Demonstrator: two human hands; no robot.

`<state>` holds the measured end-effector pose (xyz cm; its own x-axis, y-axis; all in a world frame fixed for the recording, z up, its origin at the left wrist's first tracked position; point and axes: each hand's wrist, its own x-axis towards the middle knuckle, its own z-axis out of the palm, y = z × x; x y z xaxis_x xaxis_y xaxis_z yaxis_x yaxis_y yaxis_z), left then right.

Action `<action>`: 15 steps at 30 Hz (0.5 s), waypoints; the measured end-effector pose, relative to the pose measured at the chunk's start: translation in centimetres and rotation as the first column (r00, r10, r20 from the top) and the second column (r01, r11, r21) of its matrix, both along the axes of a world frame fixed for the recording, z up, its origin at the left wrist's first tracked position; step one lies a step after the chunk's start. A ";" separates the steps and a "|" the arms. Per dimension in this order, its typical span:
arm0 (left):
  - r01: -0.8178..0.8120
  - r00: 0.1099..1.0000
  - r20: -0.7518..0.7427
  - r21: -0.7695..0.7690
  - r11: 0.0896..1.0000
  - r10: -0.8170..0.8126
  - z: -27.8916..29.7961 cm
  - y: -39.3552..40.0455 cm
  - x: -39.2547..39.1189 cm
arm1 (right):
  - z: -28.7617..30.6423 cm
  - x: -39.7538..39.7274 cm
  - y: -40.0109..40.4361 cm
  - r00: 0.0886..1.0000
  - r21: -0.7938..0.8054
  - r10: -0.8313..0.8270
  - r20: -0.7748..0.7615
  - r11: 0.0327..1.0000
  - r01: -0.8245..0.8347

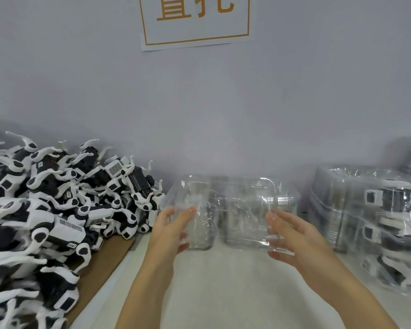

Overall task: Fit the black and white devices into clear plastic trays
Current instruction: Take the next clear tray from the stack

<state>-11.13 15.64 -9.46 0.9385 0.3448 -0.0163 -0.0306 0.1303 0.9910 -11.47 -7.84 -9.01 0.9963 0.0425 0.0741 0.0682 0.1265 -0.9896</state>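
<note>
At frame centre both hands hold a clear tray (226, 210) above the pale desk (223, 293): the left hand (169, 231) and right hand (292, 236) have fingers curled round its side edges, though blur and glare smear its moulded pockets. Glossy black and white devices (57, 210) heap at left, cut off by the frame; filled trays (370, 222) at right are hazy.

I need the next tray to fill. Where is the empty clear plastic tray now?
In the head view, center: the empty clear plastic tray is held between left hand and right hand.
</note>
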 end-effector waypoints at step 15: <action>0.197 0.952 -0.270 0.177 0.964 -0.144 0.7 1.1 -1.1 | 0.1 -0.7 -2.0 0.971 -0.144 0.095 -0.217 0.981 -0.128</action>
<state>-12.19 16.73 -8.75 0.9573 0.2006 -0.2083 0.2297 -0.0894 0.9692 -12.20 -9.83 -8.91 0.9772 0.1490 -0.1509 -0.1473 -0.0350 -0.9885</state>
